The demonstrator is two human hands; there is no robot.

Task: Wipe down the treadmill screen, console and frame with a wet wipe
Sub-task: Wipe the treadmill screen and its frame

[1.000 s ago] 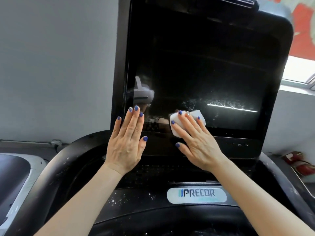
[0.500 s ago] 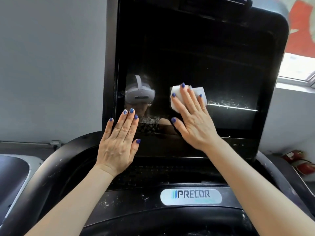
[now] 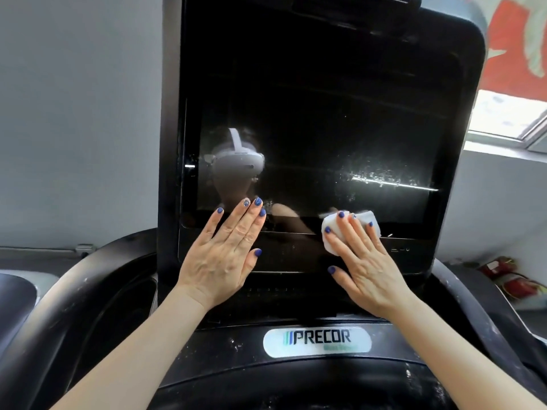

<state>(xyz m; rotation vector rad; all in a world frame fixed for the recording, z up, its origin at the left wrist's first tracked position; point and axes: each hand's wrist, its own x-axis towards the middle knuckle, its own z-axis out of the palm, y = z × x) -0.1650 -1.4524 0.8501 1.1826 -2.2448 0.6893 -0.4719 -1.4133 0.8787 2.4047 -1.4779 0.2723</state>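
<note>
White and crumpled, the damp wet wipe (image 3: 349,232) lies flat against the lower edge of the glossy black treadmill screen (image 3: 319,137), pinned there under the straight fingers of the right hand (image 3: 364,261). That hand is spread open and pressing, not gripping; the wad pokes out past the fingertips and to the thumb side of them. The left hand (image 3: 225,255) is also flat and open, holding nothing, its palm resting on the dark bezel strip just below the glass, well to the left of the wiping hand.

I'd judge the screen step to be in hand, with the stroke now at the bottom margin of the glass. Up and to the right of the right hand a streak of speckled residue (image 3: 381,177) catches the light, so that patch looks unfinished. The next move likely calls for sliding the wipe up and outward across it with even pressure, the fingers kept flat so the wad doesn't roll out.

The tall panel stands nearly upright, long axis vertical, its face turned toward the person. Below both wrists the dusty black plastic console ledge (image 3: 225,350) with its oval white Precor badge (image 3: 316,340) shows white flecks and appears not yet wiped.
</note>
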